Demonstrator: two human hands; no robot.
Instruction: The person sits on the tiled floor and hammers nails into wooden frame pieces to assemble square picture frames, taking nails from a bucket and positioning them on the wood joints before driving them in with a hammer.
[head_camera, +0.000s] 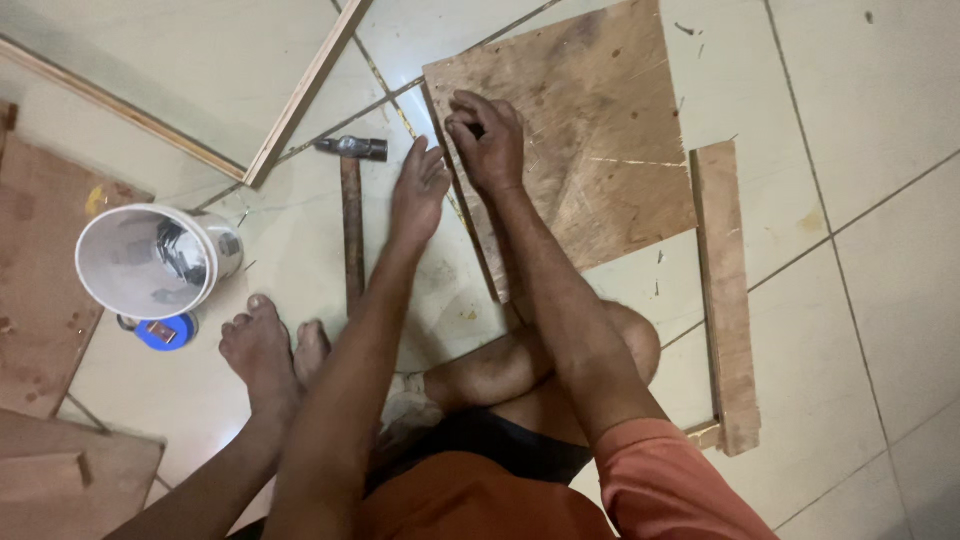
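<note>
Plywood board (590, 150) flat on the tiled floor (880, 260), at my knee.
My right hand (487, 140) pinches something small at its edge; left hand (418, 190) open, steadying beside the hammer (352, 200).

Floor: pale glossy square ceramic tiles (880, 300), dark grout lines. Reddish-brown plywood sheets (35, 290) lie at 9 o'clock; thin light wooden frame strips (300, 95) at 11 o'clock. Dim, warm light.

Your hammer (352, 215) lies left of the plywood sheet (590, 140), a wooden strip (725, 290) to its right, the bucket (150, 260) far left on the floor (880, 120).
</note>
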